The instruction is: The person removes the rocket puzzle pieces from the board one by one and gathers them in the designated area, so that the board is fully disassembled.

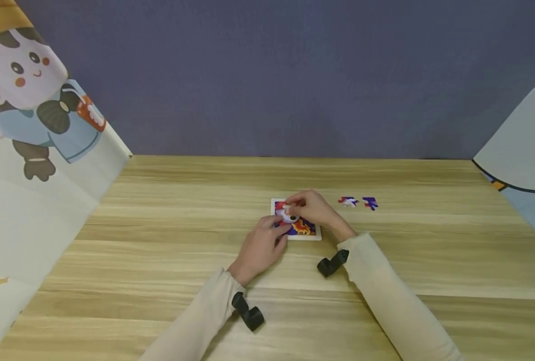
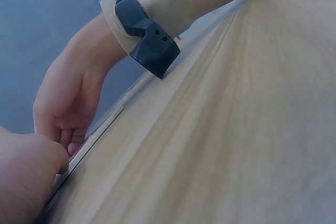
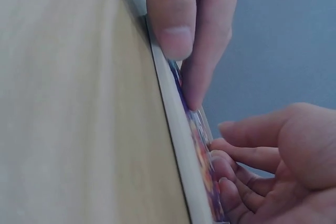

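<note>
Head view gives us two loose pieces (image 1: 348, 201) beyond the right hand (image 1: 313, 207), to its right; neither wrist view does. Puzzle (image 1: 304, 228) under both hands: white-rimmed, purple, flame-orange. Left hand (image 1: 259, 248) rests on it, fingers extended; right's bent, pinching or not we cannot tell.

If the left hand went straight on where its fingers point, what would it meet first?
Most likely the right hand, which is over the puzzle just ahead of the left hand, though their heights are hard to tell.
</note>
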The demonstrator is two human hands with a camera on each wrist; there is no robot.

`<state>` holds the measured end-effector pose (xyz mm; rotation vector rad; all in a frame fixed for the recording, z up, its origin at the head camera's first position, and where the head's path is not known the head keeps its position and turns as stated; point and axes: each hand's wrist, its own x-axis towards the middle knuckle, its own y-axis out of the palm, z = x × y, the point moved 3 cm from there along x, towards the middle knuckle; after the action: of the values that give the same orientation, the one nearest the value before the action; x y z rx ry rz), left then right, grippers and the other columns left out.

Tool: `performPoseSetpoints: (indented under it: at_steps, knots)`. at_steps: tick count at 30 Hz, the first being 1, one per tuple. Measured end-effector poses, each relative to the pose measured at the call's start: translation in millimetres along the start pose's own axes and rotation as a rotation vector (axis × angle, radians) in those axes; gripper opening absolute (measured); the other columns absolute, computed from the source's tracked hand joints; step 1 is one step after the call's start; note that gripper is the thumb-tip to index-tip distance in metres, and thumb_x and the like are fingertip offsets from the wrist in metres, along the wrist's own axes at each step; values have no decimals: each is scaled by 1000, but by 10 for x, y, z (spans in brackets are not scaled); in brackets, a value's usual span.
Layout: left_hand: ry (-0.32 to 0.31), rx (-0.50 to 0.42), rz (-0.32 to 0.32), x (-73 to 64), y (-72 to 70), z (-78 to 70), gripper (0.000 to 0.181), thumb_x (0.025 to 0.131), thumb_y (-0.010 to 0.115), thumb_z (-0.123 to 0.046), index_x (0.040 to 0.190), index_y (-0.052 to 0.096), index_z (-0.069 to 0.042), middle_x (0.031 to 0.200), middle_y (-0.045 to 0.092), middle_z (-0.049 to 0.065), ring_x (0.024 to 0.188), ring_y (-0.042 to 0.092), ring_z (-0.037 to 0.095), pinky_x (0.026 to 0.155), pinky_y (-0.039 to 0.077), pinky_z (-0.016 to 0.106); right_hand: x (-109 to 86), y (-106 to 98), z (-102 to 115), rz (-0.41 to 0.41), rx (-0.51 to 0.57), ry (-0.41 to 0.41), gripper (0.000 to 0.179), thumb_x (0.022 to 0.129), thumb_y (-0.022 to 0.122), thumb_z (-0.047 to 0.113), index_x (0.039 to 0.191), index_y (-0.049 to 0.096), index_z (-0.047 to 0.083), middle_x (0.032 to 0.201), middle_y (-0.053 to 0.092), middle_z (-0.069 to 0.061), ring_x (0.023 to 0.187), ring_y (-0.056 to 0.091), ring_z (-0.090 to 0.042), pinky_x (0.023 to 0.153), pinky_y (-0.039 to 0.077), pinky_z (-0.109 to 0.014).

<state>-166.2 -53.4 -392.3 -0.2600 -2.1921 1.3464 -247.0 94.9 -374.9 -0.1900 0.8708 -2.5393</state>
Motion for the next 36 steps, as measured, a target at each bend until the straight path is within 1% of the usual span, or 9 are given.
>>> performPoseSetpoints:
  at_steps: [7, 15, 23, 28, 36]
  knots:
    - [-2, -1, 1, 1, -14, -9, 26, 92, 59, -16, 113, 70, -6, 126, 60, 14, 118, 55, 28, 99, 49, 38, -4, 18, -9, -35, 67, 71, 29, 90, 59, 8, 117, 65, -2, 98, 65, -16, 77, 58, -18, 62, 48, -24]
    - [-2, 5, 0, 8, -14, -10, 26, 92, 59, -16, 113, 70, -7, 126, 60, 15, 118, 55, 27, 99, 48, 38, -1, 21, -3, -52, 105, 103, 29, 90, 58, 8, 117, 65, -1, 99, 65, -15, 76, 56, -16, 61, 47, -24]
    - [5, 7, -1, -1, -13, -16, 25, 91, 59, -15, 113, 70, -7, 125, 61, 15, 117, 55, 28, 100, 48, 38, -8, 38, -8, -60, 102, 118, 28, 91, 58, 8, 116, 64, -1, 100, 63, -16, 79, 57, -18, 62, 47, -23]
    - [6, 3, -8, 0, -12, -14, 25, 91, 59, -15, 112, 70, -6, 124, 62, 14, 117, 56, 27, 98, 49, 38, 2, 49, -8, -81, 71, 100, 26, 89, 60, 7, 114, 64, -1, 96, 64, -15, 77, 57, -17, 62, 47, -23]
    - [5, 4, -4, 1, -12, -10, 25, 91, 59, -15, 112, 71, -7, 124, 62, 15, 116, 56, 27, 98, 49, 38, 10, 55, 16, -125, 41, 38, 23, 88, 60, 6, 108, 64, -3, 93, 65, -16, 76, 58, -17, 62, 47, -23]
